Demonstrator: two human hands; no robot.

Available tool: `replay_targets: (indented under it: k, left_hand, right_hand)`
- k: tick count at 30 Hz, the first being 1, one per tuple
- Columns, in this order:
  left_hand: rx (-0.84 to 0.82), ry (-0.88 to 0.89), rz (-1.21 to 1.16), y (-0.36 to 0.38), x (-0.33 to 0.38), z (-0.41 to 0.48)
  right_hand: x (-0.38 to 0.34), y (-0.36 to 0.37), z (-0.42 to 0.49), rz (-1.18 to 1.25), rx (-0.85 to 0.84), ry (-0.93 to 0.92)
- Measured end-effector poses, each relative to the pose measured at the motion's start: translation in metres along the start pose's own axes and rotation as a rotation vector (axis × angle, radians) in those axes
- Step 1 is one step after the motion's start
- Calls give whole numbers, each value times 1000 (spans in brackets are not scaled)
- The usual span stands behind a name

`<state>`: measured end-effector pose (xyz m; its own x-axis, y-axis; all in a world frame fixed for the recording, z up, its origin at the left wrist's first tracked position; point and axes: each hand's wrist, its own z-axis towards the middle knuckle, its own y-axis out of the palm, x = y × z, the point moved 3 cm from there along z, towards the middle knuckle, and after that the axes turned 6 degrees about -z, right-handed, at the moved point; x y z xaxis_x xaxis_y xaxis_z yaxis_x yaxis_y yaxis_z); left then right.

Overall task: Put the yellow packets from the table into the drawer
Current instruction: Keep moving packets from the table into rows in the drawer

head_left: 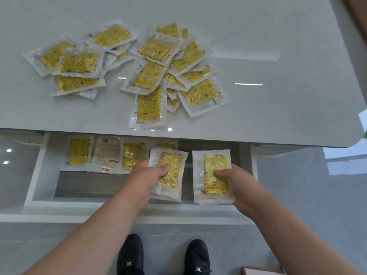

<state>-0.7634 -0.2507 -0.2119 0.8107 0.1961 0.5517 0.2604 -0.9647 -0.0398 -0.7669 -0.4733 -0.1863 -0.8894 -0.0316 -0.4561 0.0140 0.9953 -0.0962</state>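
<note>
Several yellow packets in clear wrappers lie in a loose heap [151, 62] on the white table [278, 108]. Below its front edge the drawer [37, 175] is pulled out, with several packets [79, 152] in a row along its back. My left hand [148, 175] grips a small stack of yellow packets [172, 165] over the middle of the drawer, thumb on top. My right hand [236, 180] holds one yellow packet [210, 161] flat over the drawer's right part, thumb pressed on its face.
The drawer's grey bottom [89, 185] shows in front of the row. My two black shoes [131, 255] stand on the glossy floor below. A cardboard edge [258, 270] shows at the lower right.
</note>
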Motion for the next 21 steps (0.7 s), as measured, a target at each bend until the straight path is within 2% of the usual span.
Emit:
replay_targets:
  k: [10,14,21]
  left_hand:
    - [99,8,40,75,-17,57]
    - [178,95,124,82,-22,75]
    - [256,215,296,88,-21,81]
  right_hand:
    - [19,-16,70,-86,173,150]
    - [19,-19,95,-136,169,142]
    - [15,-18,99,-50,190,47]
